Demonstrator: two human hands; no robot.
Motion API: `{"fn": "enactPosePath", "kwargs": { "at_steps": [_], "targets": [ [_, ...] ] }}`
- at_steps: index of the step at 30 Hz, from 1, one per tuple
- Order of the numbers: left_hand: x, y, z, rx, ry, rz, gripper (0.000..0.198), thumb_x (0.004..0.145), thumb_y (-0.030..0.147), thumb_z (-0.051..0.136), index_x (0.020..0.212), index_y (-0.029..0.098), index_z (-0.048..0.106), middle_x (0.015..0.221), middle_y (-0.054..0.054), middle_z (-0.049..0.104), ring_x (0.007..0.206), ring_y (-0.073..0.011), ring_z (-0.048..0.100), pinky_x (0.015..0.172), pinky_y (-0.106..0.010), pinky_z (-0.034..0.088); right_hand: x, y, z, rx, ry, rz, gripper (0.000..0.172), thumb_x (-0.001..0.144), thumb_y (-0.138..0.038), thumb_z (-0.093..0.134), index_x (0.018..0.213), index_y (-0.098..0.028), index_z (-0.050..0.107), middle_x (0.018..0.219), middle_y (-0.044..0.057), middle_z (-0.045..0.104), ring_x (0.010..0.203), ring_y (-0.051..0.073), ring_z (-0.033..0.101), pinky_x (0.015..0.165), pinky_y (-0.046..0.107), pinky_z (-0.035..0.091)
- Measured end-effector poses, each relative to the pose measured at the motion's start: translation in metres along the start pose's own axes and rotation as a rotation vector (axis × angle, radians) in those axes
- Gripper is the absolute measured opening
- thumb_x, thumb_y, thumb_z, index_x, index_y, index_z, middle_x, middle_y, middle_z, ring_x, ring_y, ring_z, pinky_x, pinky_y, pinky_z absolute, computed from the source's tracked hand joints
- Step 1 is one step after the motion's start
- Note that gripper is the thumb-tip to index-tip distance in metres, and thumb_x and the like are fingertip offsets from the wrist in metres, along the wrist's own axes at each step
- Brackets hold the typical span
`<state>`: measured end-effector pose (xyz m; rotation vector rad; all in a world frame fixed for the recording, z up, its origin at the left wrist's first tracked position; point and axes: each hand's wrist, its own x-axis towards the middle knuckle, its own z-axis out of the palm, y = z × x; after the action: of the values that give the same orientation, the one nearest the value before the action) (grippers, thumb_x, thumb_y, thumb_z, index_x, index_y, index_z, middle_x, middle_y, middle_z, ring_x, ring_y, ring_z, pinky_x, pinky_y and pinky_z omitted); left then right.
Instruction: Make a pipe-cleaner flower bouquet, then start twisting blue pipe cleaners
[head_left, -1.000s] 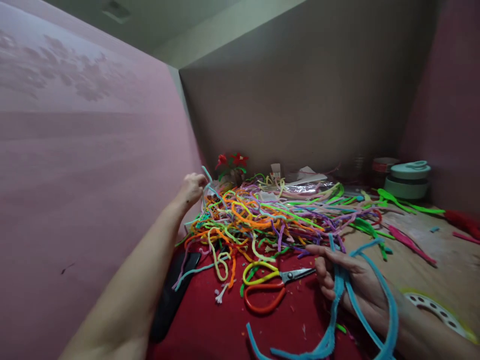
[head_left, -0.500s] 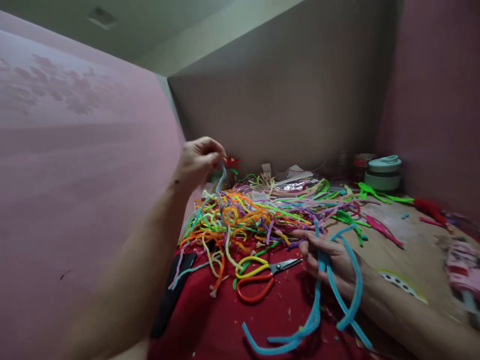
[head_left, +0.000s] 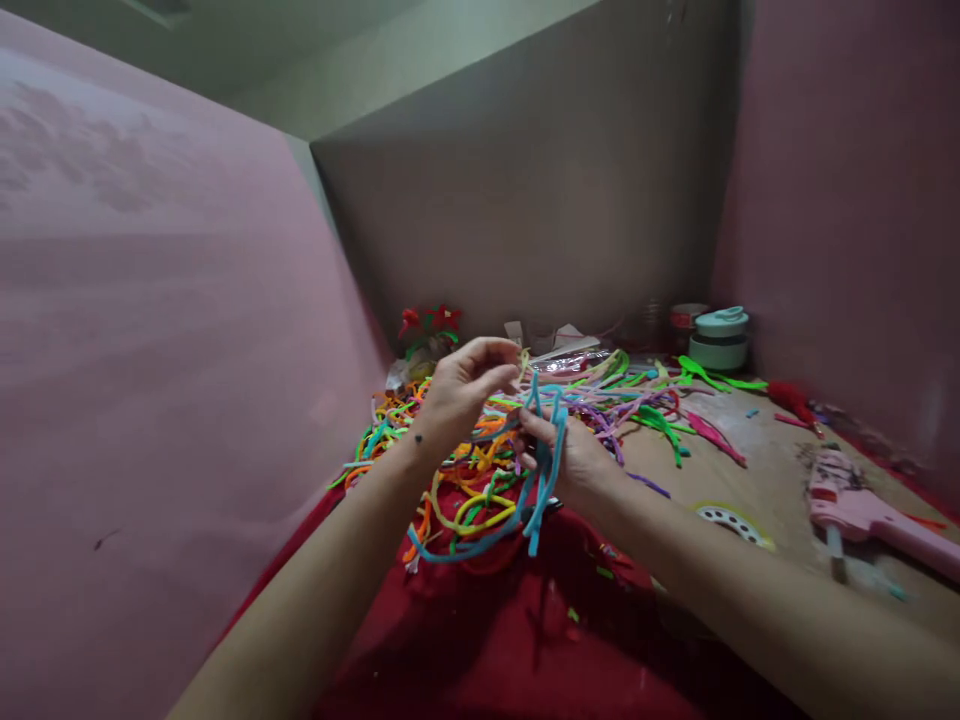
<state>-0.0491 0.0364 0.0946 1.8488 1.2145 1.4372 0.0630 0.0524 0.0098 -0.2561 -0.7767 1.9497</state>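
Note:
My right hand (head_left: 566,455) is closed around several light blue pipe cleaners (head_left: 536,520), their ends curving down and to the left. Just left of it, my left hand (head_left: 480,380) has its thumb and fingertips drawn together; what they pinch, if anything, I cannot make out. A greyish-blue strand (head_left: 491,432) runs between the two hands. Behind and below them spreads a tangled heap of coloured pipe cleaners (head_left: 390,430). Under the blue stems lie scissors with one yellow handle (head_left: 491,522) and one red; the hands and stems mostly cover them.
Red cloth (head_left: 450,640) covers the near surface. On the right lie a pink glue gun (head_left: 874,515), a white spool (head_left: 731,525) and green pipe cleaner pieces (head_left: 660,425). A mint container (head_left: 718,340) stands at the back. Red flowers (head_left: 444,318) stand back left. A pink wall (head_left: 172,400) closes the left side.
My left hand has come down and right from above the heap, where it held a bluish strand. My right hand has drawn in leftward and up with the blue pipe cleaners, so both hands are close together.

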Motion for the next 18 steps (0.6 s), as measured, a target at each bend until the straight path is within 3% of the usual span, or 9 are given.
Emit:
{"fn": "enactPosePath", "kwargs": {
  "at_steps": [3,8,11,18],
  "targets": [
    [-0.011,-0.013,-0.025,0.125,0.076,-0.077,0.022,0.077,0.031,0.057,0.092,0.015,0.061,0.079,-0.002,0.063,0.065,-0.0105,0.058,0.062,-0.024,0.048,0.001,-0.002,-0.006,0.019,0.061,-0.016,0.016,0.064,-0.021,0.072,0.072,-0.013,0.061,0.061,0.000,0.064,0.052,0.010,0.061,0.045,0.017,0.048],
    [-0.039,-0.031,-0.044,0.308,-0.202,-0.201,0.026,0.076,0.034,0.059,0.094,0.017,0.063,0.086,-0.003,0.066,0.078,-0.0146,0.059,0.070,-0.025,0.047,0.005,-0.001,-0.018,0.074,0.108,-0.015,0.008,0.071,-0.020,0.067,0.075,-0.014,0.063,0.064,0.004,0.069,0.058,0.015,0.066,0.054,0.023,0.054],
    [-0.048,-0.034,-0.043,0.495,-0.299,-0.122,0.020,0.075,0.028,0.060,0.090,0.018,0.066,0.082,-0.002,0.065,0.075,-0.0135,0.057,0.068,-0.024,0.044,0.007,0.002,-0.021,0.095,0.140,0.012,0.005,0.074,-0.018,0.064,0.071,-0.014,0.062,0.061,0.003,0.069,0.056,0.015,0.066,0.055,0.024,0.055],
    [-0.048,-0.044,-0.037,0.687,-0.335,0.099,0.019,0.081,0.026,0.052,0.073,0.016,0.066,0.062,0.001,0.060,0.056,-0.0095,0.051,0.054,-0.019,0.038,0.005,-0.004,-0.023,0.150,0.171,0.061,0.013,0.081,-0.014,0.056,0.068,-0.014,0.060,0.061,0.006,0.070,0.059,0.017,0.067,0.061,0.031,0.056]
  ]
}}
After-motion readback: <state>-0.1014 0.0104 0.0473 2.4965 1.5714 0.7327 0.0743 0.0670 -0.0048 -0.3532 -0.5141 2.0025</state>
